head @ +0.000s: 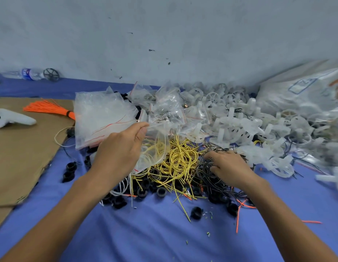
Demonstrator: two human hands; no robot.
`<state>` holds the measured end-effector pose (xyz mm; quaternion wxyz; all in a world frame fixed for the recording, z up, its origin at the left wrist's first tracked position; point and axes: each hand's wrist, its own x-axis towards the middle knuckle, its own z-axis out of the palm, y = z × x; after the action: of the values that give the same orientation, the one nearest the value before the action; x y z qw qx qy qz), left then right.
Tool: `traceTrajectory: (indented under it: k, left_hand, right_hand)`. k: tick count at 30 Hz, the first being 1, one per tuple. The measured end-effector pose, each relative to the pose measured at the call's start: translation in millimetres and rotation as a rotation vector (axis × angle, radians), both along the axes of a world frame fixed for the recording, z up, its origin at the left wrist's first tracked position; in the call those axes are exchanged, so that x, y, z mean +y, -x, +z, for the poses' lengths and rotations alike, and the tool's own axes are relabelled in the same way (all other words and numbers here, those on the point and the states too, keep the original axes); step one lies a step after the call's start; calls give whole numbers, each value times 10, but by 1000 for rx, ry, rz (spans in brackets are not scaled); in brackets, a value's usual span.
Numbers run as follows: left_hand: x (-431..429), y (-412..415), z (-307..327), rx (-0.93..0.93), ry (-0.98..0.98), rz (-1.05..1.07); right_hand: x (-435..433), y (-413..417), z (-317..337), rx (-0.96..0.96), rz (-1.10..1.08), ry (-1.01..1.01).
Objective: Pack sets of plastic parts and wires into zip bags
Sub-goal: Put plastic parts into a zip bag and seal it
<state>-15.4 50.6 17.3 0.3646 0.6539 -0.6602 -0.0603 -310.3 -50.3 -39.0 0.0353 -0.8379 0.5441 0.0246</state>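
Left hand [119, 148] pinching zip bag [155, 148], right hand [227, 165] — in black wires [202, 173]

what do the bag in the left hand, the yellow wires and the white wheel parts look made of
The bag, pinched by the left hand: thin clear plastic film, glossy; the wires show through it and it creases. The yellow wires: likely metal cores in shiny yellow plastic insulation; they hold their loops, cores unseen. The white wheel parts: translucent moulded plastic, matte-looking, with stiff spokes and rims.
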Motion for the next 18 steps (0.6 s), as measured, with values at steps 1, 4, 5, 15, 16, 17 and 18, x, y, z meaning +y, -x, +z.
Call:
traceTrajectory:
  k: [1,4,5,15,16,17,18]
  left_hand:
    - [0,-1,2,-3,2,1]
    - [21,-6,2,-8,-3,-4]
    - [29,-7,0,-8,-7,-5]
    - [52,33,31,-13,-26,4]
    - [56,45,36,-17,-27,6]
    - [58,56,38,-22,-29,9]
    - [59,64,35,-29,-29,14]
  right_hand:
    - [-1,-9,-9,3,3,-8]
    - [3,-2,-4,-49,7,50]
    - [-1,10,19,-109,3,83]
    - [71,-21,368,-1016,-152,165]
    - [107,-56,416,-1098,-125,118]
    - [156,-102,470,-1162,-74,51]
    - [218,-158,527,-1189,-2,-22]
